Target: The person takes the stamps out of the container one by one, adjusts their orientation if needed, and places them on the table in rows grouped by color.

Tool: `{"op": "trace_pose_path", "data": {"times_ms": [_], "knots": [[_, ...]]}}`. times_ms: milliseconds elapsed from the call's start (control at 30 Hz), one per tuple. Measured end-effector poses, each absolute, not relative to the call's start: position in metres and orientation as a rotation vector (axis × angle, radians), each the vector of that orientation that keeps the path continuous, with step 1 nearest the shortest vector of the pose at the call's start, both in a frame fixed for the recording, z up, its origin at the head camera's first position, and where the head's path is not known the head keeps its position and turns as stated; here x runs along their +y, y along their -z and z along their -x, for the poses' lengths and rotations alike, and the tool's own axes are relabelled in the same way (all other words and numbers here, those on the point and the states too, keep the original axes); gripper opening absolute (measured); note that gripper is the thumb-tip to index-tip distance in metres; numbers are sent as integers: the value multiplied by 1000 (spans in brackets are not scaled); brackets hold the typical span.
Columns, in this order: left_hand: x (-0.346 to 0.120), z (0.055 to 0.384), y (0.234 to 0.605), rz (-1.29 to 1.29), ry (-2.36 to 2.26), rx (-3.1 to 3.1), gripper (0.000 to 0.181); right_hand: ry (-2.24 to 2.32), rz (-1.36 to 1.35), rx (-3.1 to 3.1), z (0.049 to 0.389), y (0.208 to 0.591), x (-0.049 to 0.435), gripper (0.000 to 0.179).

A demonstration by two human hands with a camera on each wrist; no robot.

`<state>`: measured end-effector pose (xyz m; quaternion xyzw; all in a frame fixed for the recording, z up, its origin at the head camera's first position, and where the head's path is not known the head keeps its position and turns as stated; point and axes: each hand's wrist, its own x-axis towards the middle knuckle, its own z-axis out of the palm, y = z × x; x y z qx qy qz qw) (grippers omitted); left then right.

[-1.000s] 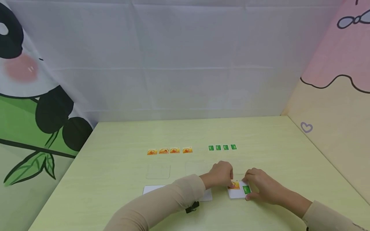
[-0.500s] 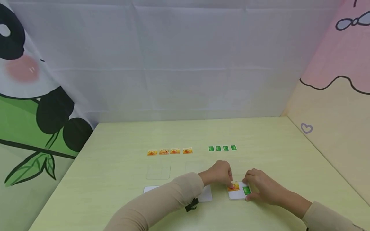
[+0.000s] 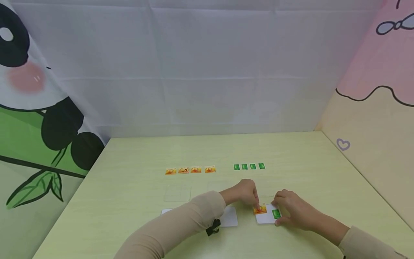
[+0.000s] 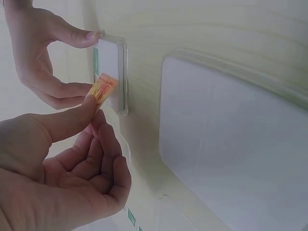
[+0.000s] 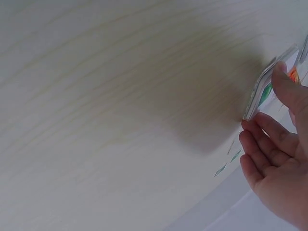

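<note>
My left hand (image 3: 247, 193) pinches a small orange sticker (image 4: 103, 87) between thumb and forefinger, its other fingers curled in. The sticker overlaps the upper left edge of a small white block in a clear case (image 3: 265, 218). On that block's right side is a green sticker (image 3: 276, 214). My right hand (image 3: 292, 209) holds the block from the right, thumb at its near edge and fingertips at the far edge. In the right wrist view the thumb and fingers span the clear case (image 5: 256, 96).
To the left lies a larger white block (image 3: 229, 218), partly behind the left sleeve. Farther back are a row of orange stickers (image 3: 196, 169) and a row of green stickers (image 3: 253, 167). A transparent rectangular piece (image 3: 178, 193) lies on the pale wooden table (image 3: 129, 187). Behind hangs white cloth (image 3: 210, 72).
My left hand has shifted slightly left with the orange sticker, which now juts past the block's left edge. The right hand and the block stay nearly still.
</note>
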<state>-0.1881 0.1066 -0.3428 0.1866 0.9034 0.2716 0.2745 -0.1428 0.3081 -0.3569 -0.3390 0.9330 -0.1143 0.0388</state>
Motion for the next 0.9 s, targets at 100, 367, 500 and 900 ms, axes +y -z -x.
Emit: {"op": "trace_pose_path", "data": {"times_ms": [100, 367, 500, 900], "knots": [[106, 188, 341, -480, -745, 2405, 13, 345, 1041, 2863, 143, 357, 308, 42], [103, 190, 338, -467, -743, 2384, 12, 330, 1023, 2860, 142, 356, 307, 43], [100, 190, 335, -478, -731, 2380, 12, 330, 1020, 2859, 142, 355, 307, 43], [91, 188, 332, -450, -757, 2342, 12, 340, 1027, 2861, 141, 354, 307, 42]]}}
